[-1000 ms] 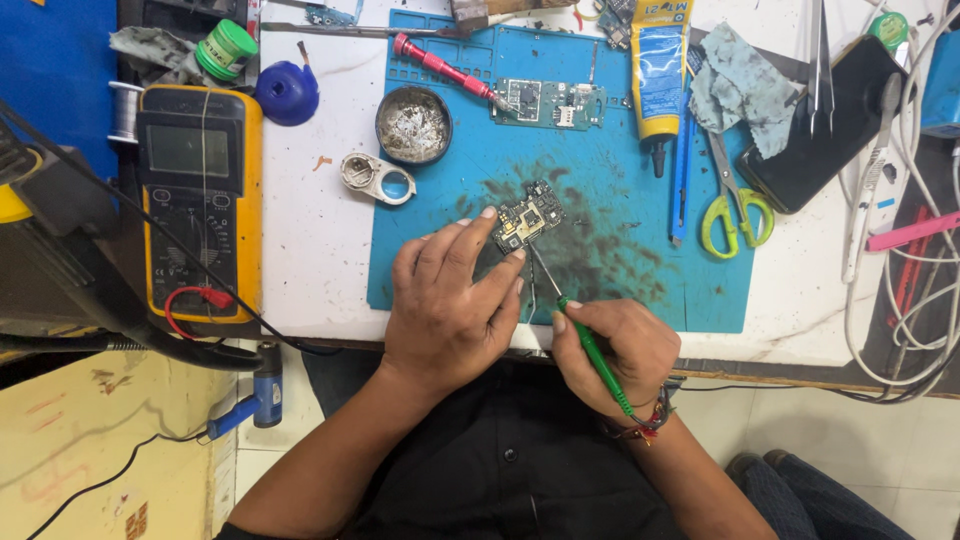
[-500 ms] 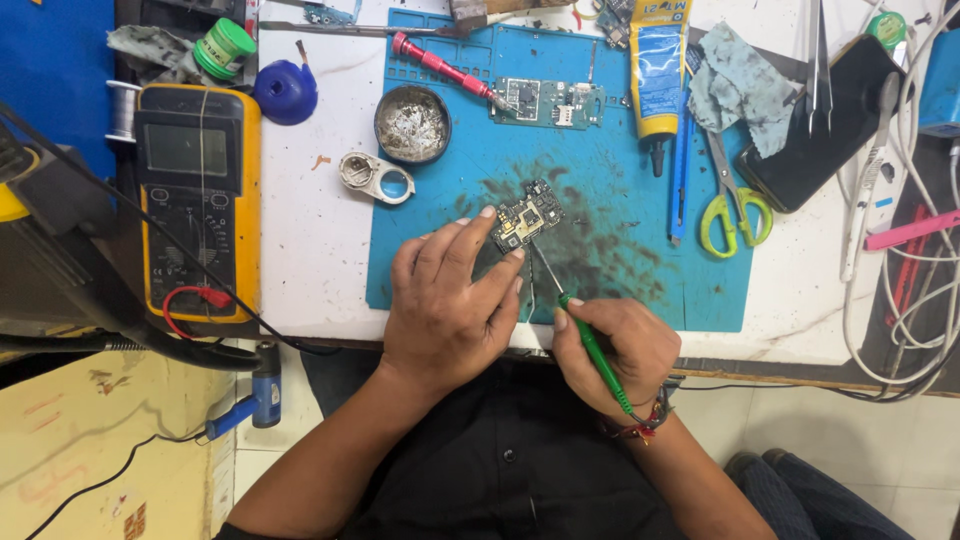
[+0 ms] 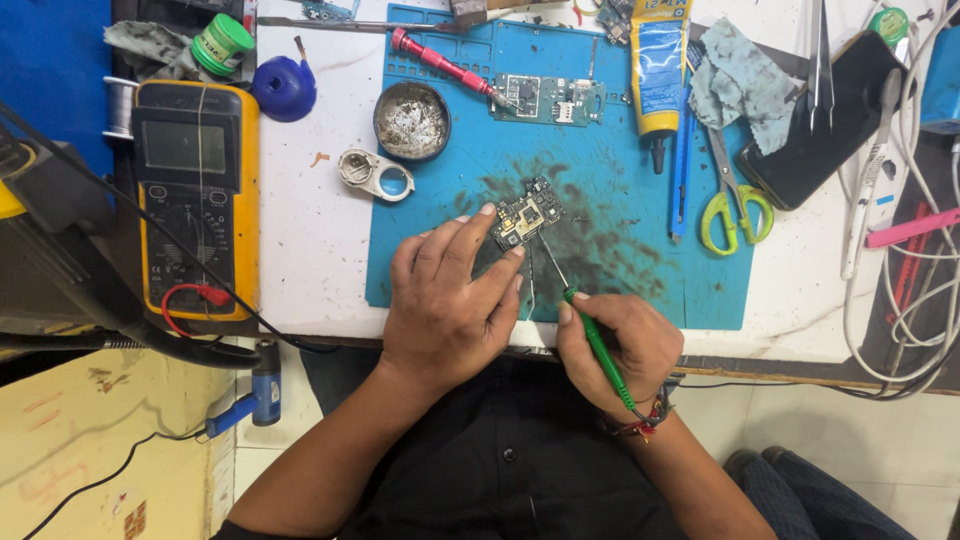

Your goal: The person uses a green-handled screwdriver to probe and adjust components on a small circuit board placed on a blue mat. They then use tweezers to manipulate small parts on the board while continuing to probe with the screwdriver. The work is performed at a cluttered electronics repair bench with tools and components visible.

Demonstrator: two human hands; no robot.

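Observation:
A small circuit board (image 3: pixel 528 213) lies on the blue work mat (image 3: pixel 620 190), on a dark stained patch. My left hand (image 3: pixel 450 300) rests on the mat with its fingertips pinning the board's near edge; a thin metal tool pokes out under the fingers. My right hand (image 3: pixel 615 345) grips a green-handled pointed tool (image 3: pixel 592 335), its metal tip reaching up to the board's lower right edge.
A yellow multimeter (image 3: pixel 195 195) sits at the left. On the mat are a round tin (image 3: pixel 411 120), a second circuit board (image 3: pixel 545 98), a red screwdriver (image 3: pixel 440 58), a glue tube (image 3: pixel 658 65) and green scissors (image 3: pixel 735 200). Cables (image 3: pixel 915 290) hang at the right.

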